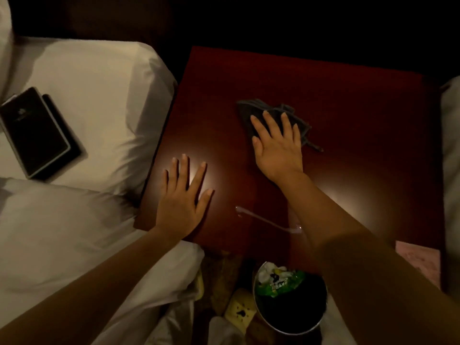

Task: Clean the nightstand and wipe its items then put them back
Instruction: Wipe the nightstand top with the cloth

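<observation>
Wiping step, by our reading. The right hand [276, 143] lies flat on the dark cloth [271, 110] near the middle of the nightstand [361, 108], fingers straight and spread, pressing rather than gripping. The left hand [181, 195] also rests flat, fingers spread and holding nothing, by the nightstand's near left edge. The items look to be off the top: two dark booklets [37, 133] lie on the bed [99, 78] left of the nightstand.

Technique: we would keep the palm over the cloth's bulk so its loose tail does not drag free, and work in overlapping passes. A wet streak [266, 220] shows close to the nightstand's near edge, between the arms; we judge it needs a pass. The patch under the left hand needs one too.

Room: open wood lies on every side of the cloth, so strokes can run long. The nightstand's far edge is lost in shadow. Its left edge meets the bedding. A bin [288, 317] stands below its near edge, and a pink sheet [418, 260] sits by its near right corner.
</observation>
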Tool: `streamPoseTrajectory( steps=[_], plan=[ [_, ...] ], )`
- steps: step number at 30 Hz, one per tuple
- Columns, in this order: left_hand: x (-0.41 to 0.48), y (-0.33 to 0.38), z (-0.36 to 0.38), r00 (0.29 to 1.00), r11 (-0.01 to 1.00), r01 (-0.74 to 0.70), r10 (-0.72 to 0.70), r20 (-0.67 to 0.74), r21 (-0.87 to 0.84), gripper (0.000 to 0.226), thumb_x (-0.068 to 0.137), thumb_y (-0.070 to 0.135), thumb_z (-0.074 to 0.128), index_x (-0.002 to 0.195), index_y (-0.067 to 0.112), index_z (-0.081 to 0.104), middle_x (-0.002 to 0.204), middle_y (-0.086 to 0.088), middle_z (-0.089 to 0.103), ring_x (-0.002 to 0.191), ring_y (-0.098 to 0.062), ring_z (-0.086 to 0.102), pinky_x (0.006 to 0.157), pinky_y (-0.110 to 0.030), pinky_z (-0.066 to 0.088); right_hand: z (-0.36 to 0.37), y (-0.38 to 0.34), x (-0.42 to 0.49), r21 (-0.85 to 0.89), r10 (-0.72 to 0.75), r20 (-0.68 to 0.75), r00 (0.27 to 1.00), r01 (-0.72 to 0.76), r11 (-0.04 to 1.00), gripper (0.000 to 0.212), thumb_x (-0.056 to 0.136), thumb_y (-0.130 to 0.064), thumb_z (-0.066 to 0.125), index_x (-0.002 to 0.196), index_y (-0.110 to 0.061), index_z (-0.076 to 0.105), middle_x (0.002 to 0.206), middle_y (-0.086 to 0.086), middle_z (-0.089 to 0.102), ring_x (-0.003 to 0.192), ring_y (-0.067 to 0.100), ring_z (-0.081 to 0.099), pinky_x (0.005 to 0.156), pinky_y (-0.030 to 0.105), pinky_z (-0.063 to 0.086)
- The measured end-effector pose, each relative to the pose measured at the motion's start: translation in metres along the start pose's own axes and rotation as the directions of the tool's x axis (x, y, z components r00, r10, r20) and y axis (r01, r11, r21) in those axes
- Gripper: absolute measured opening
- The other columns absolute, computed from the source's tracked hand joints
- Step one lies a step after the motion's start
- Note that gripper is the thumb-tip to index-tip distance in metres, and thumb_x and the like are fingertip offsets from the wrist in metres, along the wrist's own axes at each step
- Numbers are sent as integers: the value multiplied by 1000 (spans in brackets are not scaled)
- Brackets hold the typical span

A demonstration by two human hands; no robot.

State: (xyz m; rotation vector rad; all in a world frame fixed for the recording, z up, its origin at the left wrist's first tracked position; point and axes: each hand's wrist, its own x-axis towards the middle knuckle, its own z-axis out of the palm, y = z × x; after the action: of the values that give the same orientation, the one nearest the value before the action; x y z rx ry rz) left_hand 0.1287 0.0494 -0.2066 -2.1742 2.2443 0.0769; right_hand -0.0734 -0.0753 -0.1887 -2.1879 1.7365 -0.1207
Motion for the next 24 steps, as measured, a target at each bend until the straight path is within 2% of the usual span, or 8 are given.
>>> streamPoseTrajectory(
  steps=[5,11,18,24],
  plan=[
    [1,1,-3,999,999,27,-26,30,-37,64,93,56,12,146,23,23,154,-23,21,142,-41,17,113,-55,16,-11,40,-23,21,92,-45,995,-91,996,49,98,-40,22,146,-35,12,159,-3,10,146,29,-2,119,49,-2],
    [0,2,-4,998,992,45,-41,36,-114,68,90,62,9,146,25,21,156,-20,15,145,-37,8,116,-53,9,-14,68,-50,30,170,-58,984,-168,985,50,98,-40,20,146,-35,10,159,-3,9,146,29,-3,118,48,-4],
    [2,-1,0,996,995,66,-61,60,-81,66,90,61,12,147,28,13,157,-18,12,145,-36,6,117,-53,8,-10,75,-84,41,213,-80,974,-210,977,50,98,-39,22,146,-34,12,159,-2,13,146,31,-1,118,50,-2],
    [2,-4,1,998,995,45,-42,44,-88,69,90,62,6,147,26,18,156,-19,14,145,-37,9,115,-54,8,0,65,-118,86,304,-112,946,-296,951,54,93,-41,17,146,-32,16,158,0,16,146,33,2,116,51,-2]
  ],
)
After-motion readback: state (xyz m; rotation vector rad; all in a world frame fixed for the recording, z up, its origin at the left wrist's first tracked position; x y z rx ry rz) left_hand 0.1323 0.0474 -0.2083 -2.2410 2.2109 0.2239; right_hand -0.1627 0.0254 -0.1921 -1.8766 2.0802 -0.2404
